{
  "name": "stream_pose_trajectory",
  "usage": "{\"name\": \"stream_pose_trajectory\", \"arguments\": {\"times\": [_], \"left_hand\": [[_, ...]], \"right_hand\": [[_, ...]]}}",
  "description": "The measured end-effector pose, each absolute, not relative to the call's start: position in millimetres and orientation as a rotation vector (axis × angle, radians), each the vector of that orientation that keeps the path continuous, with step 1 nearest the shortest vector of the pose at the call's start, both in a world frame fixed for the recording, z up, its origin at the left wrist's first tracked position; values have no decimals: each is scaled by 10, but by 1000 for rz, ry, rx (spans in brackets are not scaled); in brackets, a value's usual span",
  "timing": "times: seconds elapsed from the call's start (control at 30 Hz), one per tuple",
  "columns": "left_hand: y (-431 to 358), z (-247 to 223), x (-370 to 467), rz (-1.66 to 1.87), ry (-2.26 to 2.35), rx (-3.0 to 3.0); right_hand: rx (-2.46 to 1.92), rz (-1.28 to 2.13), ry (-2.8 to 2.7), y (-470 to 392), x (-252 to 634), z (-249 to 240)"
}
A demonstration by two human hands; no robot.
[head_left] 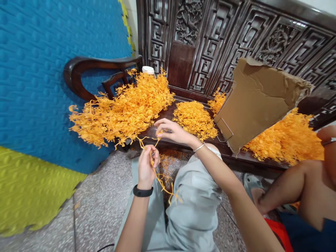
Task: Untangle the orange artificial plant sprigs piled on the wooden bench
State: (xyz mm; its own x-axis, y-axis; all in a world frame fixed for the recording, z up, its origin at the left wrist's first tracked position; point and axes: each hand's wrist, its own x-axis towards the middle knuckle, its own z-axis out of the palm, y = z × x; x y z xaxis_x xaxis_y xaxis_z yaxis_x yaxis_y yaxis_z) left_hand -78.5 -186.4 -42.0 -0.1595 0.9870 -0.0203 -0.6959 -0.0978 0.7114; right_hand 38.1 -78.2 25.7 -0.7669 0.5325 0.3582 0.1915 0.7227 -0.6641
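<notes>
Between my fingers is an orange branching plastic strand, its lower end hanging over my lap. My left hand, with a black band on the wrist, is closed around its middle. My right hand is up and to the right, thumb and fingertips pinching a small orange tip of the strand. Just beyond my hands, a large heap of similar orange pieces spreads over the left of the dark wooden bench. A smaller orange pile lies behind my right hand.
A cardboard piece stands on the bench, with another orange heap behind it. A white container is at the back. On the right sits another person, bare leg visible. Blue foam mats cover the left.
</notes>
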Motion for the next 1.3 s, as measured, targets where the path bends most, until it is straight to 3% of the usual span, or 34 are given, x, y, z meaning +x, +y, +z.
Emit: {"name": "stream_pose_trajectory", "arguments": {"times": [0.3, 0.7, 1.13, 1.3], "left_hand": [[-1871, -388, -746, 1602, 604, 579], [-1873, -346, -732, 1553, 599, 517], [-1850, -277, -758, 1519, 596, 421], [-1991, -265, -760, 1612, 709, 414]], "right_hand": [[-826, 1117, -1828, -542, 278, 145], [-1078, 1074, -1447, -500, 113, -14], [-1193, 544, -1786, -510, 40, 26], [-1430, 175, -1207, -71, 518, 369]]}}
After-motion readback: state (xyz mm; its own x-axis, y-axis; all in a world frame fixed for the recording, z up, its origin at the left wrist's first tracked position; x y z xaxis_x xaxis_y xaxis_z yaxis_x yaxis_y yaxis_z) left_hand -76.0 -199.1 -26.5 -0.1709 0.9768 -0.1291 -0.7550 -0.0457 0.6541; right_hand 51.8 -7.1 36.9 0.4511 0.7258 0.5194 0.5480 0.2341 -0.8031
